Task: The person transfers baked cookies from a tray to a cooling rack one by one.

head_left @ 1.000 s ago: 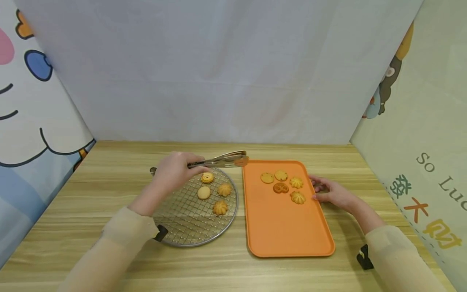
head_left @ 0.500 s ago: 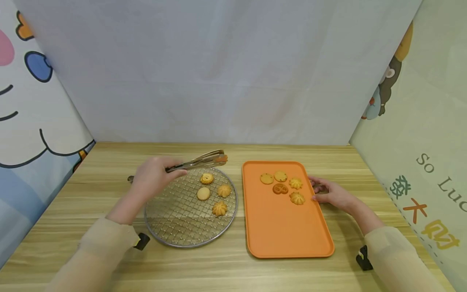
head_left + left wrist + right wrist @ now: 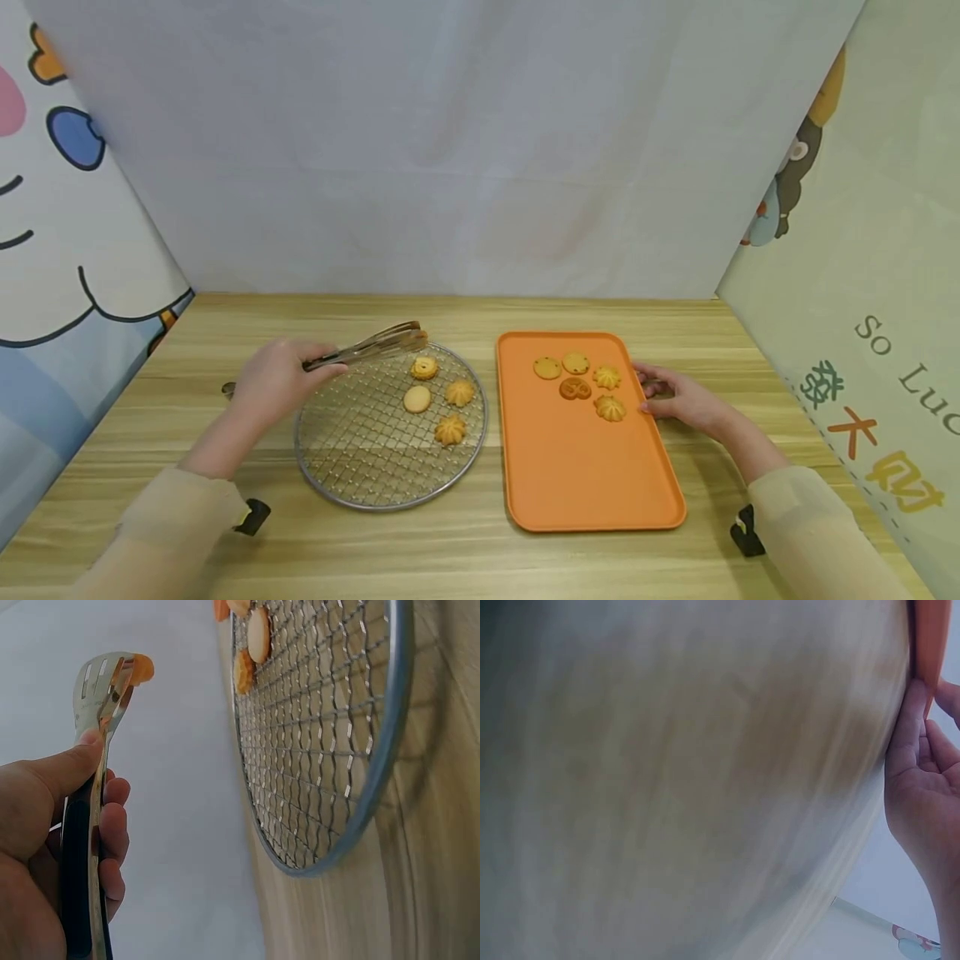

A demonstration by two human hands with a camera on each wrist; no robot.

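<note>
My left hand (image 3: 279,377) grips metal tongs (image 3: 367,346) by the handle, their tips nearly together over the far left rim of a round wire rack (image 3: 352,467). In the left wrist view my left hand (image 3: 82,825) holds the tongs (image 3: 101,697), which carry an orange pad at the tip and no cookie. Several cookies (image 3: 435,400) lie on the rack's right half, the cookies (image 3: 255,637) showing at the top of that view too. An orange tray (image 3: 592,475) holds several cookies (image 3: 581,379) at its far end. My right hand (image 3: 675,398) rests at the tray's right edge, fingertips touching the rim (image 3: 928,645).
The rack and tray sit side by side on a wooden table (image 3: 450,558). White and cartoon-printed panels (image 3: 90,208) wall in the table at the back and both sides. The right wrist view is mostly blurred table.
My left hand has drawn the tongs leftward, from near the tray's far left corner back over the rack's far left rim. The right hand has stayed at the tray's edge.
</note>
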